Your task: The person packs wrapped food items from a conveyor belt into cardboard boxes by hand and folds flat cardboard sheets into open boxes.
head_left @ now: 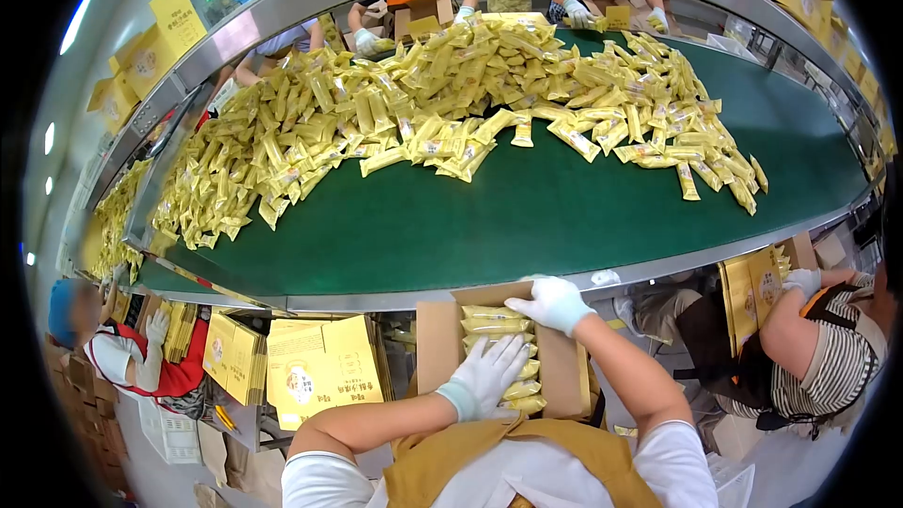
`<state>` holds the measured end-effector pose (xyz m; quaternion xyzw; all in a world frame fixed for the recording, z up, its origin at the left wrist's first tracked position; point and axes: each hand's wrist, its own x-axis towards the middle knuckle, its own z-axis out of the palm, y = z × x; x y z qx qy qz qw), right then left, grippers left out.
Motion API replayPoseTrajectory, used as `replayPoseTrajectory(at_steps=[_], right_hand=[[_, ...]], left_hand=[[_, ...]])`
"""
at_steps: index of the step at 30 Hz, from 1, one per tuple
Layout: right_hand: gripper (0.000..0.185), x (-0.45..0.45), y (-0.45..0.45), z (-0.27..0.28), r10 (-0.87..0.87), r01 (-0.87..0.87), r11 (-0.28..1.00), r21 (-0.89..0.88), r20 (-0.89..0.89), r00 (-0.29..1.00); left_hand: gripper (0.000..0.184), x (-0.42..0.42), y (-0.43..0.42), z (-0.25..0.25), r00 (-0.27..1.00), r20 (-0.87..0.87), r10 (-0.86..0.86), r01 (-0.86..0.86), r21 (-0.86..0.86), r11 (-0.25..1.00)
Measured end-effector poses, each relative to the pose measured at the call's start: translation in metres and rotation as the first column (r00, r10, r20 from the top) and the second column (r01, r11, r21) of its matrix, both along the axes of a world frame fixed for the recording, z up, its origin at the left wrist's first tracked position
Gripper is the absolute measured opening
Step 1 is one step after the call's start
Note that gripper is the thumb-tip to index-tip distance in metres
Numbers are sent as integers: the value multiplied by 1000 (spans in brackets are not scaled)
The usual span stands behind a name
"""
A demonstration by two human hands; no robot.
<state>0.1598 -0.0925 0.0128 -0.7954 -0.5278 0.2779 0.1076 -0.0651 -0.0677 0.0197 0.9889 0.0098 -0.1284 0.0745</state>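
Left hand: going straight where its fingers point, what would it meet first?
Past the packets beneath it, probably the right hand; depth is unclear, so the box's right side might come first.

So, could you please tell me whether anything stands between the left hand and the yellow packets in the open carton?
Nothing visible does, apart from its white glove: the left hand lies on the yellow packets in the open carton. The right hand is off at the far right corner.
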Motion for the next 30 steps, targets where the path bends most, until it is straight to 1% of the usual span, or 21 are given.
replayPoseTrajectory(at_steps=[1, 3, 4, 5, 6, 8, 10, 12, 13, 14, 15, 16, 18, 19, 21, 22, 23, 24, 25, 28, 30], right_hand=[[59, -3, 9, 6, 1, 4, 995, -104, 44, 999], [53, -2, 9, 5, 61, -60, 998, -33, 36, 998], [51, -1, 5, 2, 93, -93, 996, -1, 33, 995], [38, -3, -8, -5, 126, -137, 978, 160, 75, 989], [34, -2, -19, -6, 131, -151, 947, 285, 90, 987], [26, -2, -43, 1, 138, -180, 839, 514, 120, 983], [16, -1, -57, 13, 60, -130, 739, 661, 128, 990], [19, 5, -66, 27, -41, -35, 612, 790, 76, 996], [21, 10, -70, 36, -132, -91, 566, 820, 199, 971], [17, 15, -71, 21, -216, 57, 544, 837, 75, 973], [16, 19, -71, 14, -321, 173, 582, 794, 29, 947], [16, 23, -70, 9, -423, 289, 606, 741, -8, 906], [19, 43, -70, -5, -464, 379, 752, 538, 24, 886], [22, 49, -69, -8, -480, 417, 804, 424, 47, 876], [26, 50, -67, 0, -355, 337, 764, 550, -78, 932], [28, 50, -68, 3, -283, 302, 735, 607, -131, 950], [27, 53, -67, -1, -304, 340, 762, 551, -159, 939], [26, 50, -64, 10, -246, 349, 685, 639, -248, 937], [25, 49, -60, 27, -222, 366, 654, 662, -295, 929], [23, 55, -49, 81, -155, 410, 598, 688, -403, 902], [30, 69, -29, 122, -44, 365, 519, 773, -402, 915]], left_hand=[[98, -2, 2, -2, 999, 40, 6, -4, -53, 999], [92, -9, 10, -3, 992, 120, 26, -7, -156, 988], [88, -15, 15, -1, 969, 218, 117, -49, -296, 954], [85, -24, 20, 2, 930, 297, 216, -71, -433, 898], [81, -33, 28, 4, 877, 357, 322, -73, -563, 823], [60, -61, 37, -3, 520, 609, 599, -199, -595, 778], [46, -59, 42, -2, -30, 478, 878, -180, -867, 465], [43, -70, 57, -26, -94, 226, 970, -145, -967, 211], [39, -81, 65, -58, 26, 65, 998, -120, -990, 67], [33, -84, 64, -75, 157, 165, 974, -303, -930, 207], [33, -87, 62, -106, 343, 352, 871, -408, -780, 475], [48, -80, 49, -116, 452, 178, 874, -312, -886, 342], [89, -64, 21, -134, 619, -196, 761, -259, -965, -38], [93, -51, 16, -145, 654, -306, 692, -236, -951, -198], [102, -22, 22, -182, 649, -337, 682, -19, -903, -429], [107, -11, 28, -203, 630, -330, 703, 109, -859, -501], [113, -3, 38, -217, 607, -304, 735, 230, -817, -528], [118, 3, 54, -232, 588, -276, 760, 323, -782, -534], [118, 13, 56, -186, 513, -204, 834, 389, -810, -438], [98, 41, 110, -71, 359, -63, 931, 436, -871, -227], [85, 59, 159, 18, 255, 130, 958, 452, -892, 0]])
